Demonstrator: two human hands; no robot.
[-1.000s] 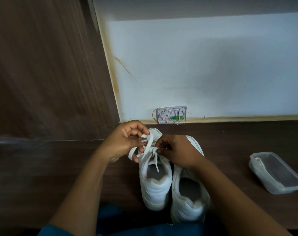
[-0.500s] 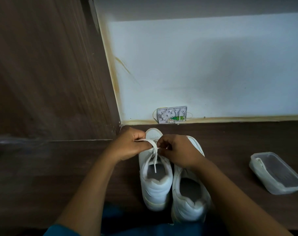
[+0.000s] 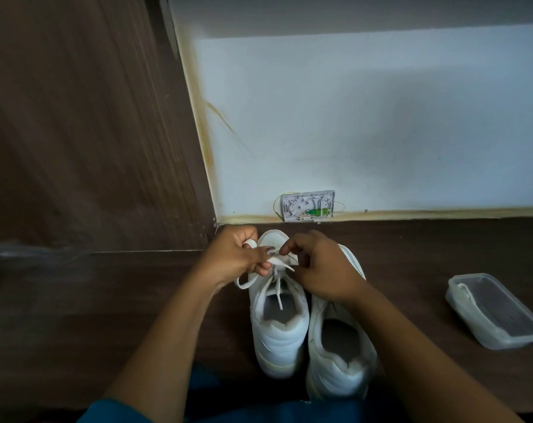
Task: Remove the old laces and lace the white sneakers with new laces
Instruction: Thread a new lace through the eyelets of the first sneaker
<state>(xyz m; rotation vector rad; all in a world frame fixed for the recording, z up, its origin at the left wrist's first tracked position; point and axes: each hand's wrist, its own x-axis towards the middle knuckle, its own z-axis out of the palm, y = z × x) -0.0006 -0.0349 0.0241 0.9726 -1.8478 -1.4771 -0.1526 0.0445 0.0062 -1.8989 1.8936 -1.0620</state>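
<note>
Two hands: meeting over the upper eyelets of the left-of-frame sneaker [image 3: 279, 337], lower centre of the frame.
Left hand [image 3: 234, 257]: fingers clenched round a loop of the white lace [image 3: 279, 296], thumb pressing it.
Right hand [image 3: 323, 270]: thumb and forefinger seem to pinch the same lace; fingertips partly hidden.
White sneakers [image 3: 340, 361]: side by side, touching, heels toward the camera.
Desk [image 3: 106, 315]: dark wood, bearing both shoes.
Wall [image 3: 366, 123]: pale, upper right.
Container [image 3: 494, 312]: clear plastic, lower right, well apart from the shoes.

Clear lidded tub [image 3: 494, 312] sits well right of the right hand [image 3: 323, 270] on the dark desk [image 3: 411, 254], open white wall box [image 3: 308, 206] just beyond it, wood panel [image 3: 76, 132] past the left hand [image 3: 234, 257].
</note>
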